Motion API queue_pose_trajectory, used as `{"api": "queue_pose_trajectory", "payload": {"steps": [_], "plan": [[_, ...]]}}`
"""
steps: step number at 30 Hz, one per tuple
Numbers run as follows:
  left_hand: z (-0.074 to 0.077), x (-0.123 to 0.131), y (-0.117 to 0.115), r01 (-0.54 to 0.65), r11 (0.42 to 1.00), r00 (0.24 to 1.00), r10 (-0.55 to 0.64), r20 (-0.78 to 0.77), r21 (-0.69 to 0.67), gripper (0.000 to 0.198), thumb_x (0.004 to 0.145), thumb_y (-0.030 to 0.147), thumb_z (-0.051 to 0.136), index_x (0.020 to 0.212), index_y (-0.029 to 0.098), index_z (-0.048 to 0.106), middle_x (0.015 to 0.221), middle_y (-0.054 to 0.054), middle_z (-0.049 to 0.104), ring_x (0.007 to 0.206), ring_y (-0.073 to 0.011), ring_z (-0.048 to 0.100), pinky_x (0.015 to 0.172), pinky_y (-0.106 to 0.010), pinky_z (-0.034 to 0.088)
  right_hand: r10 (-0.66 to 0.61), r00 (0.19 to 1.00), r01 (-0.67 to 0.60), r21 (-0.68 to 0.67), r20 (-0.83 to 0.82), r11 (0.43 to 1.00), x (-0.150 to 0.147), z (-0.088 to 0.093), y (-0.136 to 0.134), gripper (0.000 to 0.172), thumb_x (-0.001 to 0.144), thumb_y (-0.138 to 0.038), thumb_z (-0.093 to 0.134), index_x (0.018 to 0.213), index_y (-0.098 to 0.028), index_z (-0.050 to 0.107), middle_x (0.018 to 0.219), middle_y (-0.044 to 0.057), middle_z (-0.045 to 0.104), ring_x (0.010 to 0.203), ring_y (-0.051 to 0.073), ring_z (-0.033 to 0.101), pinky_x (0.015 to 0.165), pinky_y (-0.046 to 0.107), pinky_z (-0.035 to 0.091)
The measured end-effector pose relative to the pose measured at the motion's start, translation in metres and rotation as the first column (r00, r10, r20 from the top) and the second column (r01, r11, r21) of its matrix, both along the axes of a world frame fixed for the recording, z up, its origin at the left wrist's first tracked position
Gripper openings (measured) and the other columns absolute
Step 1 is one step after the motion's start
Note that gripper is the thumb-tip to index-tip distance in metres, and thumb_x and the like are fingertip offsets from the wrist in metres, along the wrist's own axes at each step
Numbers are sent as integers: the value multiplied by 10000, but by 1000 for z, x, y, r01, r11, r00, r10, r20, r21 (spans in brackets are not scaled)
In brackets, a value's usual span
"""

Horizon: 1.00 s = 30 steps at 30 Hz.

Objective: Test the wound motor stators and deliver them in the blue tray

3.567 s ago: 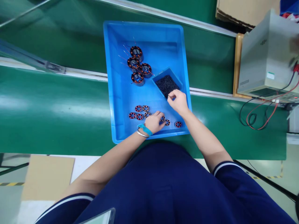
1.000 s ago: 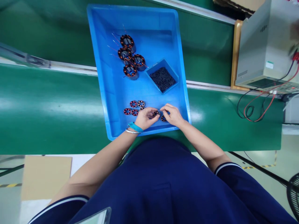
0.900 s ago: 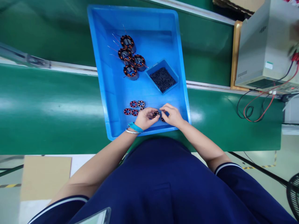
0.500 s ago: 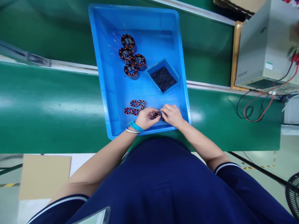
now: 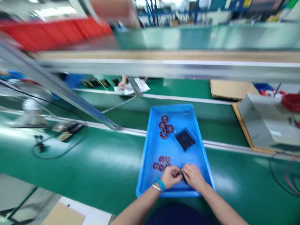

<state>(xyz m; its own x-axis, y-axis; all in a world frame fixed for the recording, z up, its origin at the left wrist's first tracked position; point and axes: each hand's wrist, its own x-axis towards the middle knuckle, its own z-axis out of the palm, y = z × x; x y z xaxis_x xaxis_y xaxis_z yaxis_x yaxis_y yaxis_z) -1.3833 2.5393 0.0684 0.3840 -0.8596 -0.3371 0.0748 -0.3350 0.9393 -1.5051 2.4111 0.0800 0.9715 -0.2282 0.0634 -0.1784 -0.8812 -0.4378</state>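
Note:
My left hand [image 5: 171, 177], with a teal band and silver bangle at the wrist, is closed on a small copper-wound stator [image 5: 178, 174] over the front of the blue tray [image 5: 141, 175]. Against its right side, the fingers of my right hand [image 5: 192, 177] are pinched together; blur and the fingers hide what is in them. Several similar small stators [image 5: 161, 167] lie just left of my left hand. Farther back in the tray stand several larger wound stators [image 5: 163, 134] with loose wire ends. Beside them, a small blue box [image 5: 185, 150] holds thin black pieces [image 5: 185, 140].
A grey instrument [image 5: 260, 125] with red and black leads stands to the right. A slanted metal post [image 5: 89, 111] and a black cable [image 5: 56, 157] are on the left. An overhead shelf [image 5: 164, 67] crosses behind the tray. Another person's hand [image 5: 122, 83] shows beyond, near papers.
The view has tilted up and swung left, bringing the shelf and far bench into sight. My hands stay together at the small stator over the tray's front.

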Motion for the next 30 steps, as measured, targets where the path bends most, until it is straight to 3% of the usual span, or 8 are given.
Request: {"api": "queue_pose_trajectory", "payload": {"steps": [3,7,11,14,20,24,27,30], "plan": [[-6,1,-7,-38,999,996,34,86,36,236,618,265,684,799,117,649,616,-30,584,548,-130,496,524,-249,393,-50,999,50,2,20,999,1,-10,-3,248,895,-161,416,834,-223,648,836,30,656,811,181,628,793,325,471],[5,-2,-4,-55,997,989,46,138,61,272,564,207,680,826,134,669,681,-25,586,581,-129,480,540,-249,381,-116,990,113,42,81,993,-10,-21,-6,276,881,-220,415,815,-268,678,871,35,697,849,210,675,783,345,532],[17,1,16,-107,993,978,96,184,48,290,543,209,684,824,138,674,712,-30,582,585,-129,467,532,-254,366,-187,953,169,97,236,981,-23,-26,-21,289,857,-320,438,854,-284,725,914,74,726,864,259,700,751,356,583],[29,7,39,-243,970,944,234,231,9,284,581,231,691,848,137,668,745,-43,598,617,-137,480,567,-263,389,-212,936,160,195,283,968,-27,-18,-28,299,850,-368,460,852,-260,738,888,93,725,822,259,707,747,339,594],[53,13,89,-538,833,831,549,83,-129,379,670,401,716,904,119,621,745,-55,605,642,-139,530,615,-259,430,-152,952,68,303,265,951,-9,10,-6,310,815,-389,468,796,-236,737,790,94,724,781,276,706,725,349,587],[63,26,121,-661,728,746,664,-49,-182,517,627,551,738,903,132,614,804,-66,613,648,-140,553,588,-250,450,-123,967,49,314,221,948,18,22,8,224,776,-323,451,711,-240,648,677,44,669,631,226,661,631,321,551],[58,49,150,-706,682,704,704,-90,-191,557,600,601,743,898,146,624,793,-63,624,651,-153,572,579,-254,469,-172,971,130,238,165,963,38,17,8,162,680,-295,444,619,-255,589,575,11,629,550,220,632,573,330,518],[42,80,184,-744,638,657,752,-44,-199,549,594,630,726,859,156,645,746,-58,631,634,-170,582,591,-277,496,-270,956,245,196,114,949,50,6,6,98,552,-301,465,506,-275,546,486,-1,602,480,241,624,503,345,501]]}}
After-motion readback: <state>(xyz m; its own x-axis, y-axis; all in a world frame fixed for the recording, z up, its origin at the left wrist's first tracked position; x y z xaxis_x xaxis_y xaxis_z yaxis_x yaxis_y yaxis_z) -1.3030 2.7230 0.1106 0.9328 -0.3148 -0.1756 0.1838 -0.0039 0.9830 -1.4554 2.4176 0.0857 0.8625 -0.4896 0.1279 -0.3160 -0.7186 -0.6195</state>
